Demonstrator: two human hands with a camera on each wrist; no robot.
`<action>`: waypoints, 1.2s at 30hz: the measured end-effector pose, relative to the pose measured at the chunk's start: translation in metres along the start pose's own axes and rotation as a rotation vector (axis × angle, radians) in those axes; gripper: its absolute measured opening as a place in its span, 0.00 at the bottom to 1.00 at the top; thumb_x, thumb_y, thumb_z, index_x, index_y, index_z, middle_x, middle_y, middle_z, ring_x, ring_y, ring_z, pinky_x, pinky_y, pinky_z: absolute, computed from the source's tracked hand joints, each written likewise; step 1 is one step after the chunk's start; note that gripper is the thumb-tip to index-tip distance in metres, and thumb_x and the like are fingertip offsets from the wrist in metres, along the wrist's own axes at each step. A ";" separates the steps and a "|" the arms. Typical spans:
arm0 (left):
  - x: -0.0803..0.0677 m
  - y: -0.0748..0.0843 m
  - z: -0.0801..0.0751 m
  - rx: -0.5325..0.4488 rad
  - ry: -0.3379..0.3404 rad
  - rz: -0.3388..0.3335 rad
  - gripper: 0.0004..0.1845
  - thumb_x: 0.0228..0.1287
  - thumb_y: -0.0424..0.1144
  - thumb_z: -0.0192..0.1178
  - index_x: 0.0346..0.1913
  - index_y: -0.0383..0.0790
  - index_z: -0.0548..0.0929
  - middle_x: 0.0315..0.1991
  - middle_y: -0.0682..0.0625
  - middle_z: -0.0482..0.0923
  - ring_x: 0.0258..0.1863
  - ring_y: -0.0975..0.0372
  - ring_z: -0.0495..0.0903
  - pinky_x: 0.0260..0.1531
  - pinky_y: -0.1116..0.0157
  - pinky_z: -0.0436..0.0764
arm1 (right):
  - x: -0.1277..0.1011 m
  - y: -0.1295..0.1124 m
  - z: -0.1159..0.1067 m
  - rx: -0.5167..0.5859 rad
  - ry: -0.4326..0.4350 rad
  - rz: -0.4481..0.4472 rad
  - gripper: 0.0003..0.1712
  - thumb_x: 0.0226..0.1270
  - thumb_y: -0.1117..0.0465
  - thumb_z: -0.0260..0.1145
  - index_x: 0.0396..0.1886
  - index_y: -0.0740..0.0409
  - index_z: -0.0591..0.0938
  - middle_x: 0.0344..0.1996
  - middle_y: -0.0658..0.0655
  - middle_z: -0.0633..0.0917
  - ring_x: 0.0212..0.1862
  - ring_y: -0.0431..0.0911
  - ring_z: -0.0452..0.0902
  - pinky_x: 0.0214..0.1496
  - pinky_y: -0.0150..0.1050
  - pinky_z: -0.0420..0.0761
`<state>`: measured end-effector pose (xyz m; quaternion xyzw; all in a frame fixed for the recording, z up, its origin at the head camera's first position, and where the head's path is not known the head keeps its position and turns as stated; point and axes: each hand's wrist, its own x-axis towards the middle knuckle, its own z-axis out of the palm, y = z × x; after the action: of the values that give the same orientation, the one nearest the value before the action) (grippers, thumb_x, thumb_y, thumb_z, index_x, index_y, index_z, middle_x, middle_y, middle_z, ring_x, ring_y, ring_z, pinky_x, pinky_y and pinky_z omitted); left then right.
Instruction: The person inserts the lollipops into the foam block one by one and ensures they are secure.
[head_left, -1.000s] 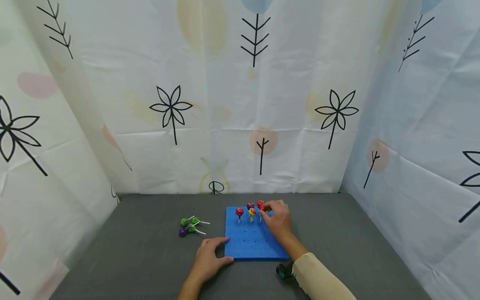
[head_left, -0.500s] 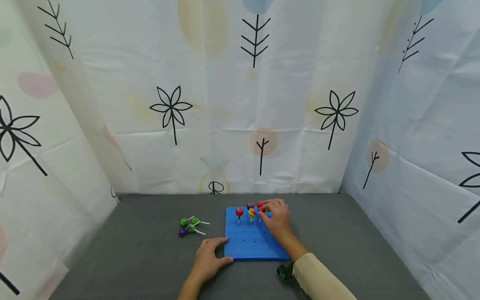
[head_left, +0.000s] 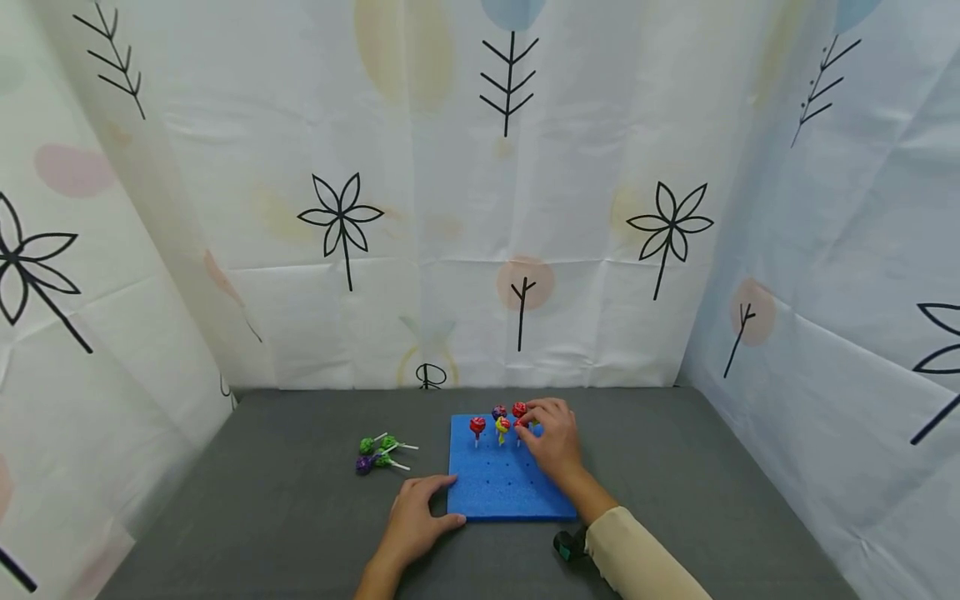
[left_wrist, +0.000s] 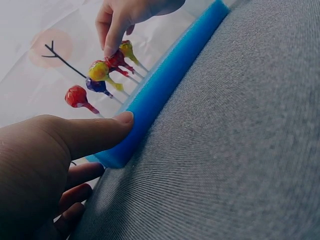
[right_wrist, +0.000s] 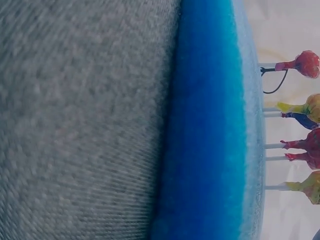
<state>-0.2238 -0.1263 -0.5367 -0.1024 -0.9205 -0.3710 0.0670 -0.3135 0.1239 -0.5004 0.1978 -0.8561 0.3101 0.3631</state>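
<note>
A blue foam board (head_left: 510, 487) with rows of holes lies on the grey table. Several lollipops stand in its far rows: a red one (head_left: 477, 426), a purple one (head_left: 498, 412), a yellow one (head_left: 502, 425) and another red one (head_left: 518, 408). My right hand (head_left: 528, 421) pinches the head of a red lollipop (left_wrist: 115, 59) that stands upright over the board, next to the yellow one (left_wrist: 100, 71). My left hand (head_left: 429, 504) rests on the table, its thumb (left_wrist: 100, 132) pressed against the board's near left corner (left_wrist: 112, 157). The right wrist view shows only the board's edge (right_wrist: 210, 125) and the lollipop sticks.
Several loose lollipops, green (head_left: 367, 445) and purple (head_left: 363, 465), lie on the table left of the board. Printed cloth walls (head_left: 480, 208) close in the back and both sides. A dark wrist device (head_left: 567, 544) sits by my right sleeve.
My right hand has moved slightly left and down with the red lollipop, nearer the yellow one. The left hand has stayed at the board's corner.
</note>
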 end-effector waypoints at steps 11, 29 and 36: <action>0.001 -0.002 0.000 0.002 0.000 0.003 0.32 0.45 0.52 0.76 0.57 0.47 0.83 0.54 0.49 0.79 0.54 0.52 0.70 0.53 0.43 0.67 | -0.005 -0.001 -0.002 0.094 0.045 0.045 0.10 0.50 0.65 0.79 0.30 0.59 0.84 0.46 0.60 0.83 0.53 0.57 0.71 0.54 0.58 0.69; 0.001 -0.004 0.001 -0.002 0.012 0.016 0.32 0.45 0.53 0.76 0.56 0.47 0.83 0.54 0.49 0.80 0.54 0.52 0.70 0.53 0.44 0.67 | -0.027 0.001 -0.025 0.303 0.097 0.418 0.08 0.55 0.72 0.73 0.35 0.64 0.85 0.48 0.64 0.83 0.54 0.58 0.73 0.53 0.58 0.73; 0.000 -0.004 0.001 -0.002 0.009 0.014 0.32 0.45 0.53 0.76 0.56 0.47 0.83 0.54 0.49 0.80 0.53 0.52 0.70 0.52 0.44 0.67 | -0.032 0.005 -0.029 0.324 0.065 0.532 0.07 0.57 0.71 0.72 0.37 0.64 0.86 0.46 0.62 0.84 0.51 0.54 0.76 0.43 0.44 0.76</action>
<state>-0.2250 -0.1284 -0.5399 -0.1072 -0.9191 -0.3719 0.0736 -0.2805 0.1509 -0.5105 0.0121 -0.8050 0.5330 0.2603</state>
